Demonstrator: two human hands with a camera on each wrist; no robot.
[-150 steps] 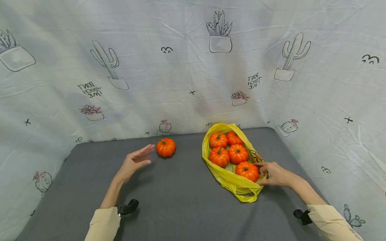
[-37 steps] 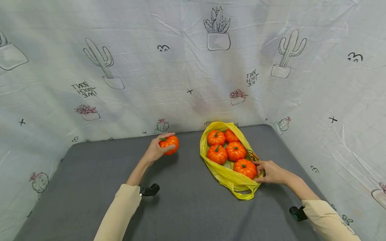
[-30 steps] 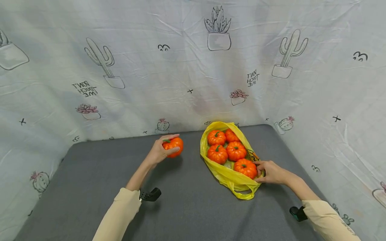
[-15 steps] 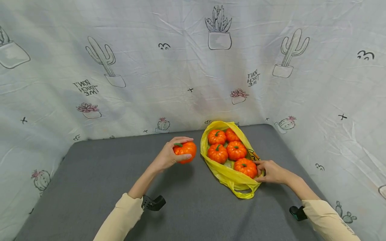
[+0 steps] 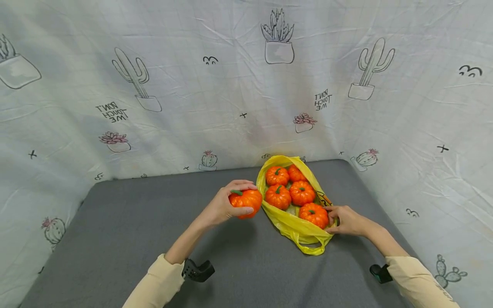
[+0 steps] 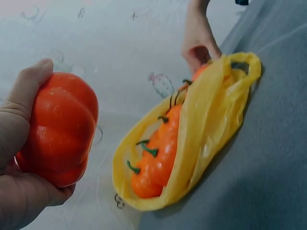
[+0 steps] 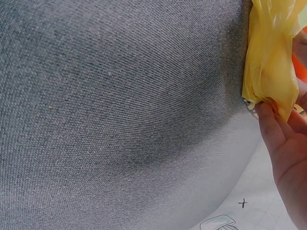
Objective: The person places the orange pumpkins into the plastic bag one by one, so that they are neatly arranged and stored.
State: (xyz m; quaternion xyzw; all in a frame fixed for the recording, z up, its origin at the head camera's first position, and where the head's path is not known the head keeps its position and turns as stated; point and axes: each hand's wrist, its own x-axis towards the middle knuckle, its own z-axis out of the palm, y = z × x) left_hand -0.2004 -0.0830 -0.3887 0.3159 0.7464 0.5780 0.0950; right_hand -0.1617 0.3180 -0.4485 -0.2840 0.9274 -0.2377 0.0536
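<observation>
My left hand point(image 5: 223, 206) holds a small orange pumpkin point(image 5: 246, 203) with a green stem, thumb on the near side and fingers over the top. It hangs above the table, just left of the yellow plastic bag point(image 5: 285, 222). Several like pumpkins point(image 5: 302, 193) lie inside the bag's wide mouth. At the bag's right edge my right hand point(image 5: 348, 220) grips the plastic beside the nearest pumpkin. The right wrist view shows fingers point(image 7: 273, 129) pinching the yellow film. In the left wrist view the held pumpkin point(image 6: 62, 129) is apart from the bag point(image 6: 201, 139).
A grey cloth-covered table point(image 5: 135, 235) stretches under both hands. Behind it and at the sides hangs a white curtain point(image 5: 173, 107) printed with cacti. One bag handle point(image 5: 312, 248) lies toward the table's front. A black device point(image 5: 198, 270) sits at the left wrist.
My left hand took hold of the lone pumpkin at the left, lifted it and carried it right, close to the bag. The right hand has kept its grip on the bag's edge.
</observation>
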